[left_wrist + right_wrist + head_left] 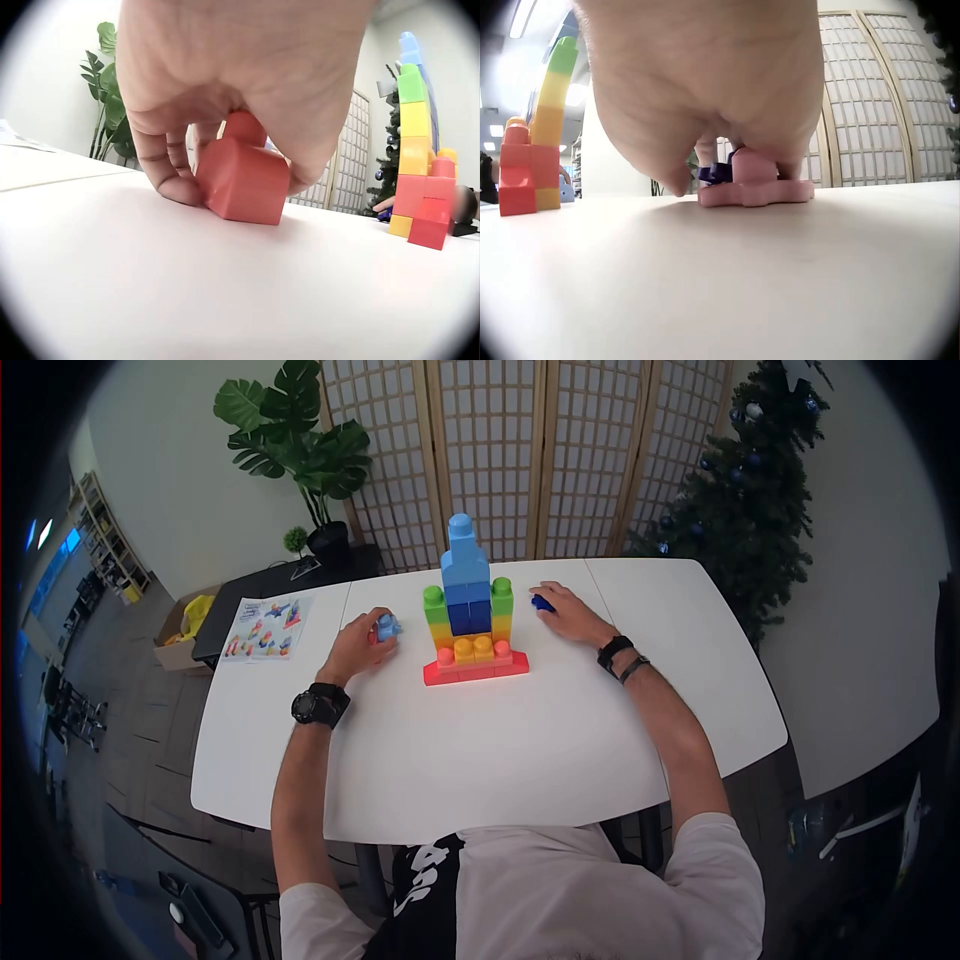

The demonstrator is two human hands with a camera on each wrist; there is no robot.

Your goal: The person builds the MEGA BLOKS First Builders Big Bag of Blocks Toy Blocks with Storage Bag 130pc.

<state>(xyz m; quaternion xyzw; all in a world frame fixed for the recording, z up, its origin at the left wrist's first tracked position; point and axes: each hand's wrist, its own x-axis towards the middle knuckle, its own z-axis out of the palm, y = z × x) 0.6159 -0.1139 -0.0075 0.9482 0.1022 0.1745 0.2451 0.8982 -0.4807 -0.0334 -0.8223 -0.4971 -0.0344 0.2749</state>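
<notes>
A tower of large bricks [470, 615] stands upright on the white table, with a red base, yellow, green and dark blue parts and a light blue top. Left of it, my left hand [355, 647] curls round a red block [251, 180], its fingers and thumb on opposite sides. A light blue block [388, 626] is at that hand's fingertips. On the tower's right, my right hand [572, 615] has its fingers curled down round a dark blue piece [541, 603]. A flat pink piece [756, 191] lies under the same hand, beside the dark blue one; its far side is hidden.
A printed picture sheet [268, 628] lies at the left of the table [480, 760]. Behind stand a folding screen [490, 470] and a potted plant [328, 542]. A decorated tree [745, 500] is at the right, and a cardboard box [180, 656] sits on the floor at left.
</notes>
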